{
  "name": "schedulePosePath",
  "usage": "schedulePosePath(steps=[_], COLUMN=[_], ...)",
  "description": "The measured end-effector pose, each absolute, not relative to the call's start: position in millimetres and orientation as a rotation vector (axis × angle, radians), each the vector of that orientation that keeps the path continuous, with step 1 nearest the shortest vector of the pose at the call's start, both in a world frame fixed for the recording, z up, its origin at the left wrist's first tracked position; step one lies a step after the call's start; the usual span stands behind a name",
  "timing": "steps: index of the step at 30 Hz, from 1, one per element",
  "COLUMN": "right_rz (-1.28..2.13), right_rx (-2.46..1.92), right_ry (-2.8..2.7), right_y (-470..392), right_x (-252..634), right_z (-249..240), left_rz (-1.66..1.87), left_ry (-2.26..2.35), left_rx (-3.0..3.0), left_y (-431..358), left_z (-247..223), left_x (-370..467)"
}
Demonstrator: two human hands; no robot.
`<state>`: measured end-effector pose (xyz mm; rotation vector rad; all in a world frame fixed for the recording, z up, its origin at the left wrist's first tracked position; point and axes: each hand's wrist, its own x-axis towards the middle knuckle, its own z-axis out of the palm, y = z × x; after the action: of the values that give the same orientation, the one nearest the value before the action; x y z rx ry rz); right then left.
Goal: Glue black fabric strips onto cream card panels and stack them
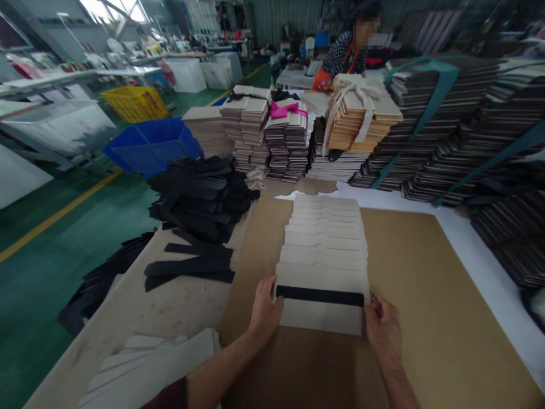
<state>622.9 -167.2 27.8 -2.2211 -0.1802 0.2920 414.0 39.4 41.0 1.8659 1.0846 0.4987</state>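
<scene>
Beyond table (179,309), blue bin (149,154), contents unclear; hands (264,314) (385,330) half-curled, holding beige panel (321,318), black strip (320,295).

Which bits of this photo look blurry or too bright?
In the head view, the window is washed out white; also in the head view, the dark panel stack at far right looks soft, the black strip clearer.

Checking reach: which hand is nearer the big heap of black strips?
Left. The left hand, at the left end of the strip across the pale panel, is right of the heap and nearer the camera; the right hand, at the other end, is farther away.
</scene>
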Motion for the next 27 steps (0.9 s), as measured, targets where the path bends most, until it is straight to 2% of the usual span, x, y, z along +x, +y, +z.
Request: schedulePosePath(steps=[7,27], right_rz=[0.207,0.179], right_rx=[-2.306,-2.200], right_ry=[-0.341,-0.142], right_y=[-175,-175], right_x=[611,613], right_z=[15,15], left_rz=[0.511,0.574], left_ry=[1.112,1.071], left_rx=[1.851,1.787], left_y=[32,22], left_z=[40,37], left_x=[416,408])
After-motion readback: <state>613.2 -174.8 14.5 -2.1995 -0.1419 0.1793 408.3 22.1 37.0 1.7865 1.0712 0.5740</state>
